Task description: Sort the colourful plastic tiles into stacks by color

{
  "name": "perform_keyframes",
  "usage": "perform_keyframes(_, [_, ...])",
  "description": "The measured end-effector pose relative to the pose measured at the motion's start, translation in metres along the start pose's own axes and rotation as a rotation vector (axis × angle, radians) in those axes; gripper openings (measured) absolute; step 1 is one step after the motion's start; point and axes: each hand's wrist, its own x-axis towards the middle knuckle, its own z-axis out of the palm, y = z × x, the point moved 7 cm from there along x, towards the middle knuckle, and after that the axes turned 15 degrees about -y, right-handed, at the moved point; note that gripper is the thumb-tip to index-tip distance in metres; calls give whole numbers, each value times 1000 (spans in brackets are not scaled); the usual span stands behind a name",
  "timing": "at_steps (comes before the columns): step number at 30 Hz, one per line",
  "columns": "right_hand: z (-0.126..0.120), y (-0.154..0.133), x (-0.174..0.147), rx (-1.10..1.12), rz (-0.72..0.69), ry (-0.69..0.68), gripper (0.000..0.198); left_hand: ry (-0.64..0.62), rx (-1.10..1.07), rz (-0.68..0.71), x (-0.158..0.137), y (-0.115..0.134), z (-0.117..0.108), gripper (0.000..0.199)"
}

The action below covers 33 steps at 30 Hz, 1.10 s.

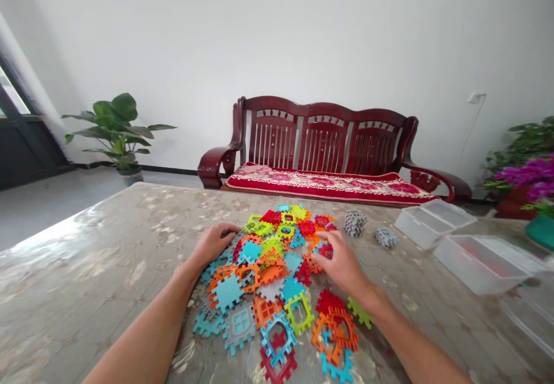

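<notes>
A loose heap of colourful interlocking building panels [272, 248] with toothed edges covers the middle of the table; they are red, orange, lime green, blue and grey, some with window-like cut-outs. My left hand [215, 244] lies at the heap's left edge, fingers curved over the panels and thumb apart. On the opposite side my right hand [341, 260] reaches over the heap, thumb and index finger apart above a red and blue panel [324, 249]. Neither hand visibly grips a panel. Nearer to me lie a grey window panel [240, 324] and a blue frame panel [277, 337].
Two grey toothed clusters [355, 223] [385, 237] stand right of the heap. Clear plastic boxes [480, 263] sit farther right, beside a teal flowerpot [541, 229]. Beyond the patterned table [130, 245] are a wooden bench [324, 136] and a potted plant [121, 130].
</notes>
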Motion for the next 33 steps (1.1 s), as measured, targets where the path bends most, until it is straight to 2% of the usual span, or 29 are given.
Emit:
perform_keyframes(3, [-8,-14,2,-112,-42,63,39,5,-1,10,1,-3,1,35])
perform_keyframes(6, [7,-39,-6,-142,-92,-64,22,12,13,29,2,-5,2,35])
perform_keyframes(7, [15,-48,-10,-140,-107,-117,22,14,15,30,2,-6,2,35])
perform_keyframes(12, [48,-77,-21,-192,-118,-276,48,24,10,24,2,-7,2,35])
perform_keyframes(14, [54,-80,-20,-231,-101,-291,49,22,14,24,2,-6,2,36])
perform_keyframes(20, [56,-81,-17,-204,-108,-283,27,9,18,19,2,-4,2,37])
perform_keyframes(26, [61,-83,-18,-203,-87,-242,38,30,10,20,1,-3,0,35])
perform_keyframes(33, [65,-77,-16,-194,-51,-223,31,13,1,12,0,0,0,36])
